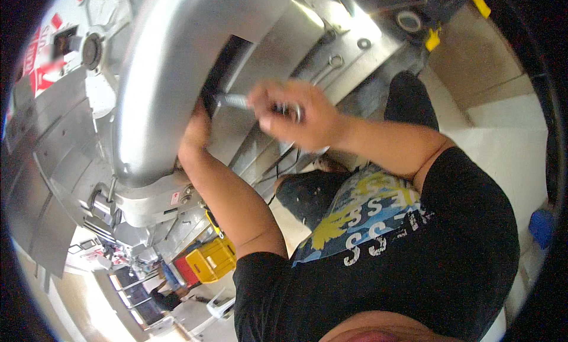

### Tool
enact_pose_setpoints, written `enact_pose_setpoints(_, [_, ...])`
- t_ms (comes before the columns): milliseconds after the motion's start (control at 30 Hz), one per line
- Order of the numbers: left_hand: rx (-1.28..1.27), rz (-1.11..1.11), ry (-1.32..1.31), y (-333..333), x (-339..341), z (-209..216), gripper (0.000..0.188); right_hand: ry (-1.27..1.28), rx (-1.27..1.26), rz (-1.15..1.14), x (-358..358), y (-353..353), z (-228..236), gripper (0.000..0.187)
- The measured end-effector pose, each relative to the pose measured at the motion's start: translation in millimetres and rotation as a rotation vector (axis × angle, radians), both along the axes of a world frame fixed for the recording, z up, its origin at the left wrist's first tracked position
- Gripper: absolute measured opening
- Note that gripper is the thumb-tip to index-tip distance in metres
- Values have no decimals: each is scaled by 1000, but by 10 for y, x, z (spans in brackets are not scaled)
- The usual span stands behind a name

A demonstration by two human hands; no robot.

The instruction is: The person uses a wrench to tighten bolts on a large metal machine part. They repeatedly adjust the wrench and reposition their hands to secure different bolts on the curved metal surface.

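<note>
My right hand (299, 114) is closed in a fist around a silver metal hand tool (234, 100), blurred by motion. Its shaft points left to a dark slot (228, 64) in a steel machine; a curved metal bit shows at the fist's other side, and I cannot make out its exact kind. My left hand (200, 126) reaches up to the lower end of that slot. Its fingers are hidden inside or behind the edge, so what they touch does not show. Beside the slot bulges a large rounded steel housing (160, 76).
A ring-ended metal wrench (335, 61) lies on the steel ledge right of the slot. Yellow-tipped dark equipment (433, 39) stands at upper right. Below left are a yellow bin (211, 261), a white chair (220, 305) and another person (167, 297) farther off.
</note>
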State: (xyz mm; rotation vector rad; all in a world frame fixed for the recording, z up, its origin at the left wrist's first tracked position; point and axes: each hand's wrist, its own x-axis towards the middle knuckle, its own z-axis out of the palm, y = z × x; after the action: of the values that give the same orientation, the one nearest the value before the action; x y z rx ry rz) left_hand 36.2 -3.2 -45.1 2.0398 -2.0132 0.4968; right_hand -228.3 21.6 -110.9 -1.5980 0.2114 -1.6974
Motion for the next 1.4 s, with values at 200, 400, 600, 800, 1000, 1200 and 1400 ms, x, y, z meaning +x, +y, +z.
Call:
enact_pose_setpoints(200, [-93,-56,211,124,-481,318,40,-220,407,340,-134,-293,149,27])
enact_pose_setpoints(400, [-237,-144,123,-10,-249,133,36,-284,523,427,-134,-464,257,28])
enact_pose_setpoints(600, [-168,-74,157,48,-216,167,38,-351,558,560,-231,-449,229,30])
enact_pose_setpoints(800, [-144,-65,146,19,-175,161,36,-361,567,531,-228,-456,273,28])
enact_pose_setpoints(1000, [-127,-103,171,23,-291,174,35,-413,528,521,-130,-495,185,22])
enact_pose_setpoints(1200, [-106,-116,178,62,-353,179,34,-354,581,554,-63,-462,267,30])
enact_pose_setpoints(1400, [-116,-123,175,98,-427,211,33,-397,614,573,-28,-437,313,30])
